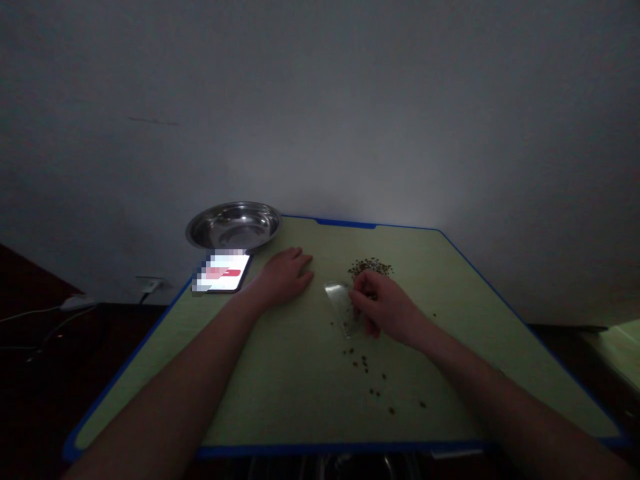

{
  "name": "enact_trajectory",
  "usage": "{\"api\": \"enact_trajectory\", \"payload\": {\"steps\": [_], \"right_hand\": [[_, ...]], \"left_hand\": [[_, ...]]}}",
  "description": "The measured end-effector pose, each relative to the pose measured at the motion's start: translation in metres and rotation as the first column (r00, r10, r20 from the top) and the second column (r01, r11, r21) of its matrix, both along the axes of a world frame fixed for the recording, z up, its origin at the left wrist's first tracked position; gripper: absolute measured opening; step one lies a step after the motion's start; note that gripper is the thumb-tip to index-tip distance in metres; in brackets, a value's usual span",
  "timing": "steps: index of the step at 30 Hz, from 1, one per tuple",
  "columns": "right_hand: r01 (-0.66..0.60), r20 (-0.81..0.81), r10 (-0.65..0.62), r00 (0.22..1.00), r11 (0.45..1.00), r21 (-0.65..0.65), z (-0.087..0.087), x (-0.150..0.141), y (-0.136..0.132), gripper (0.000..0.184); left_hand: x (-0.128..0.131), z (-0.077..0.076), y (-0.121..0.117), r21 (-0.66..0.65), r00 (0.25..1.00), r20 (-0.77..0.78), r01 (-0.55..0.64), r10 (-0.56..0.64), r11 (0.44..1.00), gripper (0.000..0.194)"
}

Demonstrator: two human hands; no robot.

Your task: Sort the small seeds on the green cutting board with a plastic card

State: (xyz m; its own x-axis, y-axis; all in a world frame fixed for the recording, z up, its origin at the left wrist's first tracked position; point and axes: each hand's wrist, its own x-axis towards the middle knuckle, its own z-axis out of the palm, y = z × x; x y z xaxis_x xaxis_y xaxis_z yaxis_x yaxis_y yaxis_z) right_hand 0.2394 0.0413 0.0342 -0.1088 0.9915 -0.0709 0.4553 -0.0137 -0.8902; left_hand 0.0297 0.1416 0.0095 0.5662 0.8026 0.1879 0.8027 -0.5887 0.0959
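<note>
Left hand (285, 277) palm down, fingers (303, 261) spread, right hand (383, 305) curled inward, forearms (203, 363) bare

Pale green worktop (280, 380) bordered in blue; dark brown grains (371, 265) and a clear bag (339, 299); silver basin (243, 230) at the far left corner; grey wall (350, 120).

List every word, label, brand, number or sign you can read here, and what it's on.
No text is readable.
Phone screen: partly pixelated, with a red band; any writing is too blurred to read.
Bag, bowl, table: no lettering can be made out.
</note>
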Motion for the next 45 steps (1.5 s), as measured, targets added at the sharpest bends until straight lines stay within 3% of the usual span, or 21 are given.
{"api": "enact_trajectory", "payload": {"steps": [5,11,15,21,29,36,45], "right_hand": [[0.086,-0.063,-0.089,0.994,0.995,-0.047,0.007,0.022,-0.007,0.015],[0.006,-0.169,-0.013,0.986,0.999,-0.045,0.004,-0.009,-0.007,0.013],[0.016,-0.160,-0.021,0.987,0.999,-0.036,-0.001,-0.009,-0.004,0.014],[0.145,-0.094,-0.147,0.985,0.989,-0.036,0.006,0.029,-0.009,0.017],[0.017,-0.176,-0.026,0.984,0.998,-0.053,0.007,-0.001,-0.011,0.014],[0.165,-0.112,-0.166,0.980,0.986,-0.016,0.010,0.035,-0.010,0.017],[0.112,-0.136,-0.113,0.984,0.994,-0.021,0.007,0.022,-0.004,0.015]], "left_hand": [[-0.001,-0.002,0.002,-0.001,1.000,-0.013,0.016,-0.016,1.000,0.046],[0.000,-0.003,0.003,0.000,1.000,-0.006,-0.004,0.004,1.000,0.048],[-0.001,-0.001,0.002,-0.011,1.000,-0.009,-0.009,0.009,1.000,0.049],[0.000,0.001,0.001,-0.028,1.000,-0.025,0.001,-0.001,1.000,0.047],[0.000,-0.001,0.001,-0.024,1.000,-0.002,-0.025,0.025,0.999,0.050],[0.000,0.000,0.001,-0.031,1.000,-0.011,-0.008,0.008,0.999,0.051],[0.000,0.000,0.002,-0.025,0.999,-0.020,-0.033,0.032,0.999,0.051]]}}
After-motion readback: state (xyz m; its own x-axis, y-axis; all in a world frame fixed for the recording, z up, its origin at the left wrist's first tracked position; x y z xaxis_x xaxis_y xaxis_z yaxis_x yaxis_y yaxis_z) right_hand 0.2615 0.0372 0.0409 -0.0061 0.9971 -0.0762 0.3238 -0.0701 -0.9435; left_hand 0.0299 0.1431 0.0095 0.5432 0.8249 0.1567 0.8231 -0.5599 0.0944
